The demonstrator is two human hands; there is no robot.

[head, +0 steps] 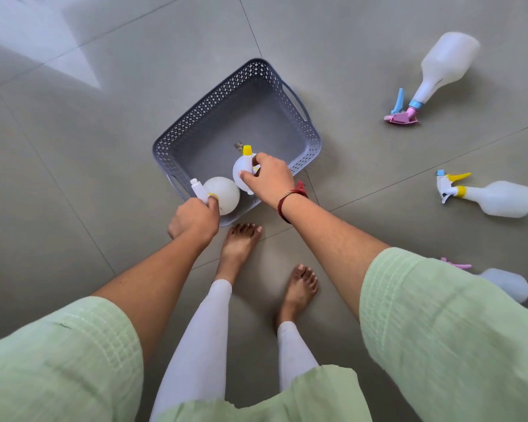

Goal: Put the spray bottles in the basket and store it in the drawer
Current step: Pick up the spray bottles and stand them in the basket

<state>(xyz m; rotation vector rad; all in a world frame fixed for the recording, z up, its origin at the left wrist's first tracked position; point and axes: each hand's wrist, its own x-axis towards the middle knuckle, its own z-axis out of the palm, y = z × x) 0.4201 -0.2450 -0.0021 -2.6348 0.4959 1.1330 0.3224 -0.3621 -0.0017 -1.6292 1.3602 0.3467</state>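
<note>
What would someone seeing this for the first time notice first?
Two hands meet over the grey basket at centre: the left hand and right hand each grip a white spray bottle at its near end. Three more bottles lie on the tiled floor to the right, one half hidden by a green sleeve.

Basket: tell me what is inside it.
The basket holds two white spray bottles, one gripped by the left hand, one by the right hand. Hands hide part of each; the far half is bare.

basket [177,138] far half clear, two held bottles crowding near corner
</note>
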